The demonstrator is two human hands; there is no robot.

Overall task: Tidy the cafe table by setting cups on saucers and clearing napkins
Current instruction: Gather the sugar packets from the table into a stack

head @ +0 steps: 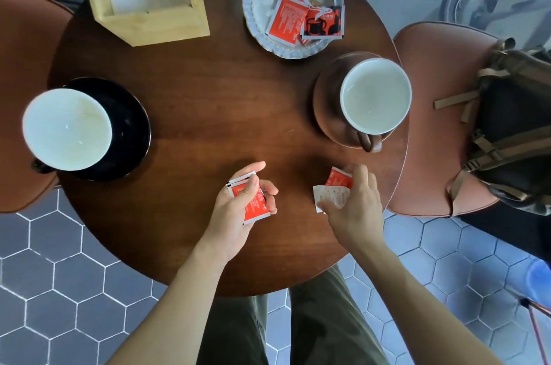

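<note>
My left hand (238, 209) grips red and white sugar packets (254, 207) above the near edge of the round wooden table (214, 90). My right hand (356, 206) is closed on a red packet (338, 178) and a crumpled white wrapper (326, 194) at the table's near right. A white-lined cup (67, 129) stands on a black saucer (131, 129) at the left. Another cup (375, 95) sits on a brown saucer (326, 105) at the right, its handle pointing toward me.
A white scalloped plate (259, 36) at the back holds several packets and wrappers. A wooden napkin box (167, 21) with white napkins stands back left. Brown chairs flank the table; the right chair (432, 155) carries a dark backpack (512, 132). Hexagon floor tiles lie below.
</note>
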